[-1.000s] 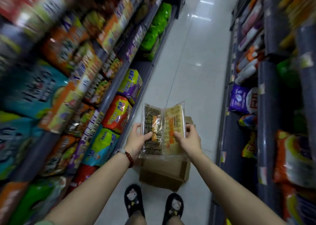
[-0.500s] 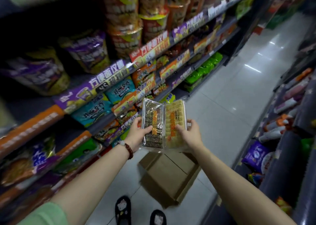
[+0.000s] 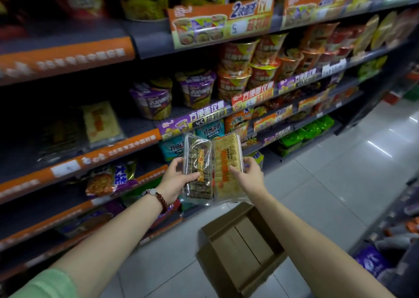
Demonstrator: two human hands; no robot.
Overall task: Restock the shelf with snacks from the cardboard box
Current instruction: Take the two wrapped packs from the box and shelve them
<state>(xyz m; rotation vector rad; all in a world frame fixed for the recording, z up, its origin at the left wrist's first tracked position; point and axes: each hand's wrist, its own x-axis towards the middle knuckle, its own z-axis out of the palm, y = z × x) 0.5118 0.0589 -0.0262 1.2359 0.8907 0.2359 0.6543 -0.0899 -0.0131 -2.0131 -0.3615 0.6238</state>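
Note:
I hold two clear snack packs side by side in front of the shelf. My left hand [image 3: 175, 180] grips the dark sesame pack [image 3: 196, 168], thumb across its front. My right hand [image 3: 248, 176] grips the pale yellow pack [image 3: 227, 161]. Both packs stand upright, edges touching. Below them on the floor sits the open cardboard box [image 3: 240, 245], and I see nothing inside it. On the shelf [image 3: 127, 143] to the left lie a similar yellow pack [image 3: 99, 123] and a dark pack [image 3: 61, 132] in a dim bay.
Purple and orange noodle cups [image 3: 235, 71] fill the shelf above. Bagged noodles [image 3: 111, 177] and green packs [image 3: 303, 132] sit on lower shelves. A white tiled aisle [image 3: 340, 173] runs to the right, with another rack [image 3: 394, 241] at the right edge.
My view has swung from the floor and aisle up to the left shelf. Both hands have lifted the two packs away from the box toward the shelf.

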